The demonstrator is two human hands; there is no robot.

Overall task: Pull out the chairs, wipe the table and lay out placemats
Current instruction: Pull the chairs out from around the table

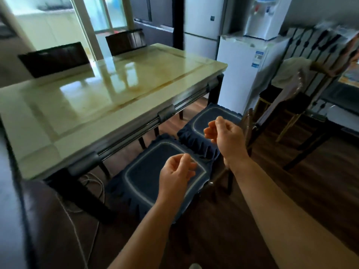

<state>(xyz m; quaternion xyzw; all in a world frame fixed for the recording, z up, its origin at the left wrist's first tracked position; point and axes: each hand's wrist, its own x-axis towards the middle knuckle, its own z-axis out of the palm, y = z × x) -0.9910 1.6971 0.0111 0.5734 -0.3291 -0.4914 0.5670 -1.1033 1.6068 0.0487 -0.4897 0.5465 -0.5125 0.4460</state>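
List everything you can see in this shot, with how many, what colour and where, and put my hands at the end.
Table: one, glossy cream top on a dark frame, left and centre.
Near chairs: two, blue seat cushions, side by side at the table's near edge, partly out from under it.
Far chairs: two, dark backs, on the table's far side.
Fridge: one, white and grey, behind the table.
Water dispenser: one, white, on a white cabinet, right of the table.
Cable: light coloured, on the floor under the table.
Hands: left hand over the nearer cushion, right hand over the farther one, both loosely curled and empty.
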